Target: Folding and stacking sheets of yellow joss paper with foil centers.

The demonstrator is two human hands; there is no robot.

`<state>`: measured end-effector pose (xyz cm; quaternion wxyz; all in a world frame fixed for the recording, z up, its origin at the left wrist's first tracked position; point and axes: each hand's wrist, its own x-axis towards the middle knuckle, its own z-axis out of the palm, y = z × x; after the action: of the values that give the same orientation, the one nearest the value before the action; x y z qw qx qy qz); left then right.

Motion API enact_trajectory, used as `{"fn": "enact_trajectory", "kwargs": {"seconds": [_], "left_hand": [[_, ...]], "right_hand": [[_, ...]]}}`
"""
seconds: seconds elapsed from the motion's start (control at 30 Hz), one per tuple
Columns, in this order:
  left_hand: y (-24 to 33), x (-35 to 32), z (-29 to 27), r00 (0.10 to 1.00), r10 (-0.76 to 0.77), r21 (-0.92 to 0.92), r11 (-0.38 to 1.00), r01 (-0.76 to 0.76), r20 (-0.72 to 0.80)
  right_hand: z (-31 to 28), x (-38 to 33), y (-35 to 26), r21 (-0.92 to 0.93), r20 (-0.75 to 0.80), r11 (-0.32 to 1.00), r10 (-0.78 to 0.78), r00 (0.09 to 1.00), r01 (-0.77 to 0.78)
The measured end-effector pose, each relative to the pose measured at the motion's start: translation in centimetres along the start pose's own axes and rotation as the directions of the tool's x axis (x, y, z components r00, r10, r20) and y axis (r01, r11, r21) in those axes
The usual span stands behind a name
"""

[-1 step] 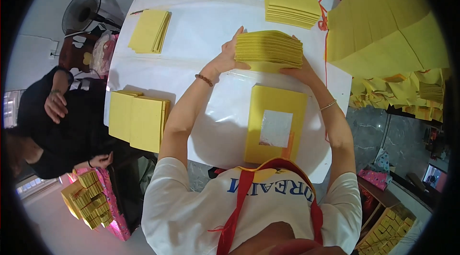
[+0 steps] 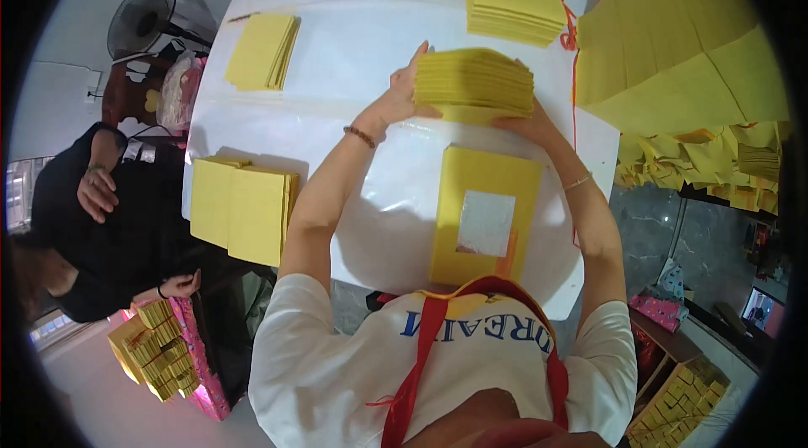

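A thick stack of folded yellow paper (image 2: 474, 82) is held above the white-covered table between my two hands. My left hand (image 2: 406, 99) grips its left end, thumb along the near lower edge. At the right end my right hand (image 2: 523, 121) closes round it, with most of its fingers hidden behind the paper. The stack's layered edges face me. Nearer to me lies a flat yellow paper packet (image 2: 450, 196) with a silvery square (image 2: 486, 223) and an orange strip on it.
Yellow paper stacks lie at the back right (image 2: 515, 6), back left (image 2: 261, 53) and left edge (image 2: 257, 212) of the table (image 2: 370, 36). Red string (image 2: 575, 86) runs by a tall yellow pile (image 2: 673, 36). Another person (image 2: 109, 204) is at the left.
My hands keep hold of the stack at nearly the same spot. Its layered edges look slightly more pressed together and tipped.
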<state>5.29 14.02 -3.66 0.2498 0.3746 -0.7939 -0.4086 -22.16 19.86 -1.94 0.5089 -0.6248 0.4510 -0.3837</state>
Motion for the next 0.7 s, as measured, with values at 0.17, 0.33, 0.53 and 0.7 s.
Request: {"fn": "enact_trajectory", "kwargs": {"seconds": [0.17, 0.33, 0.53, 0.7], "left_hand": [[2.9, -0.1, -0.8, 0.984, -0.159, 0.122, 0.981, 0.148, 0.081], [9.4, -1.3, -3.2, 0.994, -0.101, -0.700, 0.707, 0.096, 0.035], [13.4, -1.7, 0.1, 0.927, 0.248, -0.626, 0.685, -0.374, -0.283], [18.0, -0.6, 3.1, 0.848, -0.095, -0.687, 0.637, -0.350, -0.521]], "right_hand": [[-0.1, -0.2, -0.8, 0.077, 0.004, 0.963, 0.260, 0.966, -0.259], [-0.2, -1.4, -4.7, 0.645, -0.085, 0.754, 0.231, 0.969, -0.123], [1.8, -1.7, -3.0, 0.942, -0.054, 0.334, 0.109, 0.993, 0.015], [4.7, -2.2, -2.9, 0.859, -0.142, 0.510, 0.159, 0.977, 0.042]]}}
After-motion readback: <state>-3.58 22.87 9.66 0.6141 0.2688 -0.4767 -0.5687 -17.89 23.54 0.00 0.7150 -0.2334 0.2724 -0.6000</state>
